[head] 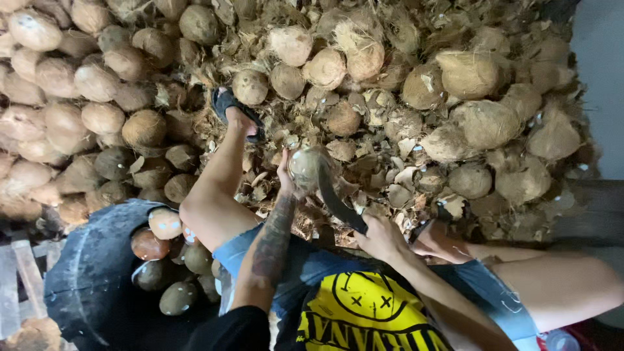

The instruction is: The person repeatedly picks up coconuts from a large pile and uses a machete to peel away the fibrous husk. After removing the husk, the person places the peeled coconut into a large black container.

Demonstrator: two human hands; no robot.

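Seen from my remote feed, a seated worker trims a coconut amid a heap of husked ones. Nearest the camera, the right hand [380, 237] has its grip closed round the handle of a dark curved knife [335, 198], the blade arcing up against the fruit. The left hand [286, 175], on a tattooed forearm, has its grip closed on the coconut [307, 168], held up in front of the knees above the litter of husk scraps [396, 179].

I judge the step in hand to be paring the shell, with the blade apparently touching the coconut's right side, though motion blur keeps me from being sure of contact. The next cut, as I read it, calls for the left hand to turn the fruit so an untrimmed face meets the edge, thumb kept clear.

Low at the left sits a dark tub [91, 279] holding about 6 peeled nuts [166, 224], its rim just beside the person's left knee. Beyond, a sandalled foot [237, 114] rests on the heap. The coconut pile [468, 78] fills the far ground from edge to edge; open room is tight, mostly the small pocket between the 2 legs.
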